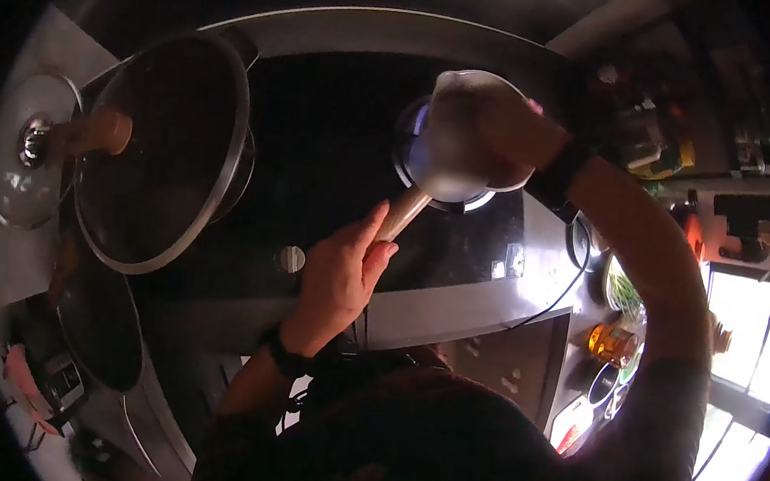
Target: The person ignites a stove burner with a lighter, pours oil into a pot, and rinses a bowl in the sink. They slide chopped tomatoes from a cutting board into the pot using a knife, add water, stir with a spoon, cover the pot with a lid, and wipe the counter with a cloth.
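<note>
A saucepan (454,110) with a pale wooden handle (408,211) is over the lit burner (477,202), where a bluish glow shows at its side. My left hand (339,269) is closed on the handle's near end, its thumb and forefinger along the wood. Reaching in from the right, my right hand (515,135) is over the pan's opening, close to the right rim. Blur and shadow hide its fingers, and I cannot tell what they hold.
A big dark wok (161,155) with a wooden handle stands on the left of the black cooktop. Beyond it is a glass lid (14,180), with a dark frying pan (103,322) below. Green stalks (621,288) and an amber jar (610,344) are at right, near a loose cable (571,291).
</note>
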{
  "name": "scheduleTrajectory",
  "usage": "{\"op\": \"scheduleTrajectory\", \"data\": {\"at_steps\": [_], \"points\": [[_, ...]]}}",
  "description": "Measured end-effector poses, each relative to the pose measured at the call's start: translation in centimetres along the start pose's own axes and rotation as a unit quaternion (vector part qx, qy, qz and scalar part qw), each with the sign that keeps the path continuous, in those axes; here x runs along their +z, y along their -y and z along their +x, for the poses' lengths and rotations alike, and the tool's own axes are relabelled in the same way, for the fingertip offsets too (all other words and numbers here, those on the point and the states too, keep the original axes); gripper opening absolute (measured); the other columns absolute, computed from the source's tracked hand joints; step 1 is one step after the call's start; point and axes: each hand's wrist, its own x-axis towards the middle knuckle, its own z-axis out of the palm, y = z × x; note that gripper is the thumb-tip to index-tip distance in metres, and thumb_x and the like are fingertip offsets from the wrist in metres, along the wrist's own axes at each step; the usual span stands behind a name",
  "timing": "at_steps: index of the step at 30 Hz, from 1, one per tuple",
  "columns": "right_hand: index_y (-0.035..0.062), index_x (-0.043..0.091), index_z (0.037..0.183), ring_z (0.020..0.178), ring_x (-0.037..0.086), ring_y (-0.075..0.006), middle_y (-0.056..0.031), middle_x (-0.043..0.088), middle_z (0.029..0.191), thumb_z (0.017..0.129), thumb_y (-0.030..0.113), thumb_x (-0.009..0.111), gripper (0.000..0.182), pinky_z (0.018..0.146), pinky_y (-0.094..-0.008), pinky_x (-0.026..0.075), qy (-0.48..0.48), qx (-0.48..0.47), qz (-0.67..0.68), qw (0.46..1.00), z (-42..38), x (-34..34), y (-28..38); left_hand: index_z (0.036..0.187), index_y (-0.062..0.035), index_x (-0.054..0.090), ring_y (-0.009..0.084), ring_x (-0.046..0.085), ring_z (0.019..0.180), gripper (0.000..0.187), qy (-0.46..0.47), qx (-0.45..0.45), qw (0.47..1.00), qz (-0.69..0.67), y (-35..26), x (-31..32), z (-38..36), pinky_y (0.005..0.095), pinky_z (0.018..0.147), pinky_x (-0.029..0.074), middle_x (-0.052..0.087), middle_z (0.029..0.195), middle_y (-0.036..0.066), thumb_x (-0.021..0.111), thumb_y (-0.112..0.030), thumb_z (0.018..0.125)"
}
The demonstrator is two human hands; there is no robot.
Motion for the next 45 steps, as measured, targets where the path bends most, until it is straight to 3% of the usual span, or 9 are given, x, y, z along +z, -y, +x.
{"op": "scheduleTrajectory", "data": {"at_steps": [3, 6, 13, 16, 21, 28, 30, 34, 45], "points": [[0.0046, 0.071, 0.089, 0.077, 0.068, -0.0177, -0.0089, 0.07, 0.082, 0.085, 0.014, 0.064, 0.012, 0.063, -0.0314, 0.053, -0.036, -0.058, 0.194, 0.979, -3.0, -3.1, -3.6, 0.131, -0.0027, 0.055, 0.0388, 0.066, 0.085, 0.045, 0.019, -0.037, 0.999, -0.005, -0.7, -0.4, -0.1, 0.0427, 0.071, 0.053, 0.067, 0.101, 0.023, 0.065, -0.019, 0.091], [0.007, 0.075, 0.097, 0.076, 0.07, -0.0172, -0.0074, 0.072, 0.084, 0.081, 0.017, 0.073, 0.019, 0.067, -0.0322, 0.056, -0.272, 0.185, 0.693, 0.642, -10.9, -3.4, -2.0, 0.132, -0.005, 0.056, 0.0385, 0.067, 0.084, 0.043, 0.02, -0.053, 0.998, -0.003, -0.4, -0.2, -0.1, 0.0411, 0.071, 0.053, 0.067, 0.103, 0.024, 0.064, -0.02, 0.092], [0.0041, 0.067, 0.105, 0.072, 0.069, -0.0164, -0.007, 0.072, 0.08, 0.092, 0.021, 0.066, 0.022, 0.065, -0.0329, 0.055, -0.193, 0.47, 0.737, 0.447, -24.8, 7.6, 8.4, 0.142, -0.0119, 0.048, 0.0197, 0.064, 0.07, 0.047, 0.087, -0.159, 0.983, -0.008, -2.5, -0.4, 0.1, 0.0341, 0.063, 0.052, 0.068, 0.1, 0.013, 0.057, -0.02, 0.097], [0.0085, 0.047, 0.139, 0.123, 0.054, -0.0359, -0.0214, 0.054, 0.133, 0.074, 0.018, 0.081, 0.074, 0.099, -0.0428, 0.047, -0.176, 0.465, 0.645, 0.58, -25.9, 12.8, 14.1, 0.147, -0.0122, 0.041, 0.0243, 0.065, 0.084, 0.051, 0.059, -0.075, 0.994, 0.053, -1.1, -0.4, 0.0, 0.0358, 0.075, 0.052, 0.064, 0.114, 0.017, 0.054, -0.021, 0.099], [0.0049, 0.057, 0.127, 0.12, 0.054, -0.0393, -0.022, 0.053, 0.133, 0.084, 0.011, 0.071, 0.046, 0.098, -0.0428, 0.047, -0.311, 0.527, 0.533, 0.584, -31.0, 10.3, 20.6, 0.139, -0.0044, 0.049, 0.0314, 0.062, 0.106, 0.044, -0.038, 0.105, 0.962, 0.249, -5.2, -0.2, -0.2, 0.0412, 0.092, 0.047, 0.063, 0.121, 0.018, 0.053, -0.022, 0.099], [-0.001, 0.066, 0.086, 0.074, 0.065, -0.0249, -0.0106, 0.067, 0.09, 0.089, 0.013, 0.068, 0.014, 0.068, -0.0338, 0.052, -0.348, 0.665, 0.508, 0.422, -47.5, 10.3, 28.0, 0.128, 0.0018, 0.057, 0.0242, 0.061, 0.109, 0.04, 0.118, 0.207, 0.966, 0.104, -16.9, 10.4, -3.2, 0.0367, 0.099, 0.044, 0.068, 0.111, 0.012, 0.06, -0.023, 0.096], [-0.0014, 0.064, 0.079, 0.064, 0.063, -0.0165, -0.0061, 0.064, 0.08, 0.09, 0.02, 0.07, 0.025, 0.061, -0.0315, 0.05, -0.338, 0.729, 0.57, 0.173, -52.1, 11.2, 29.6, 0.133, 0.0017, 0.053, 0.0177, 0.059, 0.108, 0.045, 0.222, 0.157, 0.962, -0.025, -19.0, 15.3, -5.5, 0.0294, 0.098, 0.041, 0.065, 0.114, 0.011, 0.061, -0.025, 0.097], [-0.0013, 0.058, 0.091, 0.05, 0.057, -0.011, -0.0042, 0.059, 0.068, 0.09, 0.028, 0.071, 0.031, 0.046, -0.0251, 0.044, -0.373, 0.779, 0.502, 0.036, -59.8, 17.1, 31.5, 0.125, 0.0001, 0.06, 0.0173, 0.064, 0.099, 0.041, 0.333, 0.156, 0.923, -0.113, -25.5, 23.6, -11.9, 0.0341, 0.093, 0.047, 0.07, 0.103, 0.009, 0.066, -0.025, 0.093], [-0.0015, 0.051, 0.111, 0.052, 0.061, -0.0146, -0.0122, 0.063, 0.077, 0.09, 0.036, 0.07, 0.046, 0.045, -0.0234, 0.046, -0.371, 0.663, 0.645, -0.077, -65.7, 22.7, 31.6, 0.122, 0.0021, 0.061, 0.0141, 0.066, 0.094, 0.04, 0.45, 0.072, 0.882, -0.117, -30.0, 33.1, -18.2, 0.0286, 0.084, 0.052, 0.071, 0.098, 0.01, 0.066, -0.026, 0.094]]}}
